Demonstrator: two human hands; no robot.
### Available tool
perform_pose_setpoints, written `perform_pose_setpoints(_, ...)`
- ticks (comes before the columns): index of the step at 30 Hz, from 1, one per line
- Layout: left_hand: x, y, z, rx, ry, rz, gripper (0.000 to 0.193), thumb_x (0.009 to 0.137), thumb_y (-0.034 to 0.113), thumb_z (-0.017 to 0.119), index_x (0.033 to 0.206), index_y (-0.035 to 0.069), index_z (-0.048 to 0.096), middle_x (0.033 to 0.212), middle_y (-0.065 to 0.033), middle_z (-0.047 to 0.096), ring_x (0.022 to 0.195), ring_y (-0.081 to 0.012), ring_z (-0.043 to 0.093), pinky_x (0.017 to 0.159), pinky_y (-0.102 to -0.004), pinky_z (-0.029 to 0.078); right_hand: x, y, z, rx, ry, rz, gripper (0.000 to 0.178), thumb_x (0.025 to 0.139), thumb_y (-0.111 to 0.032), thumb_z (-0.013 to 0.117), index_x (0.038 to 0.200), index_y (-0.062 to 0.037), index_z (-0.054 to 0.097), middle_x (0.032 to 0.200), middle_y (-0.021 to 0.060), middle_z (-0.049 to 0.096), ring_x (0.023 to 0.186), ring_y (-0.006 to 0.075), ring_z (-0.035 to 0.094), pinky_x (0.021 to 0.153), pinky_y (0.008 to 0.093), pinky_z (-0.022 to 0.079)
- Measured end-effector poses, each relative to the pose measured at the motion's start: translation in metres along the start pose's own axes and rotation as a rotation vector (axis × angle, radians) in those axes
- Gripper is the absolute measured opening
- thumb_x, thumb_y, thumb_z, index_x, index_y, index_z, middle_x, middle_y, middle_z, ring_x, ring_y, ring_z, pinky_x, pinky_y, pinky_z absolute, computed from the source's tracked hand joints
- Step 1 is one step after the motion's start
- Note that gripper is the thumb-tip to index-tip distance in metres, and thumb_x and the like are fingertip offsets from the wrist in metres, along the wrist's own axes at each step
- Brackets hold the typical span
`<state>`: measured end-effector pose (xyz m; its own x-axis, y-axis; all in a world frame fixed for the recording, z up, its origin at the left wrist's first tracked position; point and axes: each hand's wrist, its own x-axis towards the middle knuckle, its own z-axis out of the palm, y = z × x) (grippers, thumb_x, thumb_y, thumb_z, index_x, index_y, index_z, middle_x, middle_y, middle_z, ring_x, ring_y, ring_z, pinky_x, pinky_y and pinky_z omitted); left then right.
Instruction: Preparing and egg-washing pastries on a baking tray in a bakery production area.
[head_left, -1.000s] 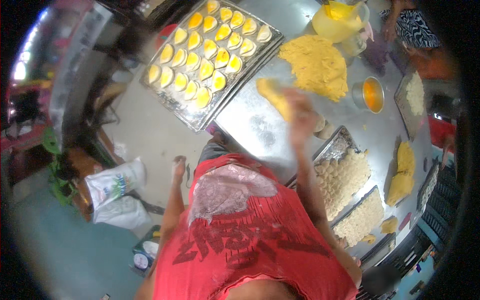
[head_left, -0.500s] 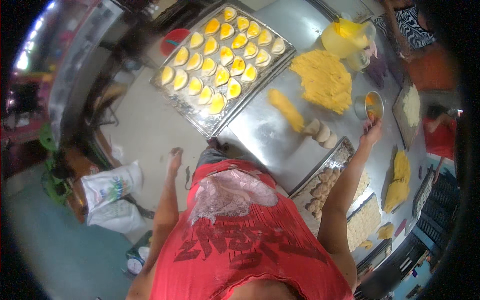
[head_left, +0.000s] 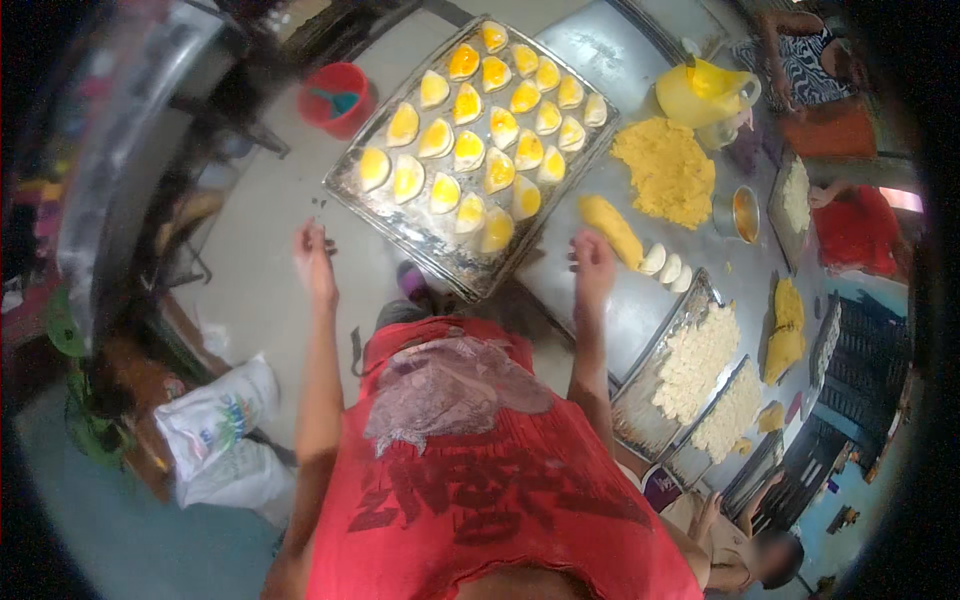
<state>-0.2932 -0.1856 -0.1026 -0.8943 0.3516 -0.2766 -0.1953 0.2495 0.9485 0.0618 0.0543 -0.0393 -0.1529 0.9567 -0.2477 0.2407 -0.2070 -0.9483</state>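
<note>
A dark metal baking tray (head_left: 400, 232) holds rows of half-moon pastries (head_left: 468, 150) with shiny yellow tops. My left hand (head_left: 315, 258) is low over the floor, just off the tray's near left corner, with nothing in it and its fingers loosely apart. On the other side, my right hand (head_left: 592, 262) is between the tray's right edge and a yellow dough log (head_left: 611, 230). Its fingers look slightly spread and no object shows in them. A few pale dough pieces (head_left: 667, 268) sit in line with the log. Farther right stands a metal bowl (head_left: 745, 213) with orange liquid.
A slab of yellow dough (head_left: 665, 172) and a yellow pitcher (head_left: 700, 92) lie at the back of the steel table (head_left: 560, 290). More trays of pale dough (head_left: 700, 360) stand at right. A red bucket (head_left: 338, 100) and white sacks (head_left: 220, 430) are at left. Other people are nearby.
My right hand has left the metal bowl and come back left beside the tray. My left hand has risen a little. The view has shifted, and a person now shows at lower right.
</note>
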Motion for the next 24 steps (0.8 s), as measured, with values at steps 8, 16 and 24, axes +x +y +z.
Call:
perform_pose_setpoints(8,0.068,0.082,0.029,0.597,-0.243,0.133,0.048,0.096,0.045,0.055,0.129,0.010,0.059,0.125,-0.0174,0.061,0.114,-0.0343,0.060,0.100,-0.0414,0.046,-0.043,0.016,0.060,-0.136,-0.039,0.120,0.030,0.095,-0.015,0.063,0.121,-0.0005,0.060,0.084,0.0005,0.061,0.072,0.0088,0.055,0.064,0.0230,0.046)
perform_pose_setpoints(16,0.074,0.086,0.045,0.610,-0.190,0.218,0.034,0.094,0.036,0.058,0.111,0.007,0.068,0.114,-0.0207,0.061,0.113,-0.0418,0.057,0.098,-0.0454,0.046,-0.038,0.001,0.063,0.067,-0.082,0.314,0.021,0.093,-0.009,0.061,0.111,0.0025,0.062,0.077,-0.0004,0.056,0.067,0.0105,0.052,0.061,0.0242,0.043)
perform_pose_setpoints(24,0.088,0.083,0.037,0.894,-0.290,0.401,0.039,0.095,0.042,0.060,0.108,0.007,0.067,0.106,-0.0202,0.061,0.098,-0.0433,0.062,0.083,-0.0479,0.052,-0.024,-0.004,0.071,0.278,-0.080,0.645,0.051,0.097,-0.041,0.052,0.126,0.0005,0.055,0.112,0.0101,0.059,0.101,0.0217,0.057,0.085,0.0369,0.048)
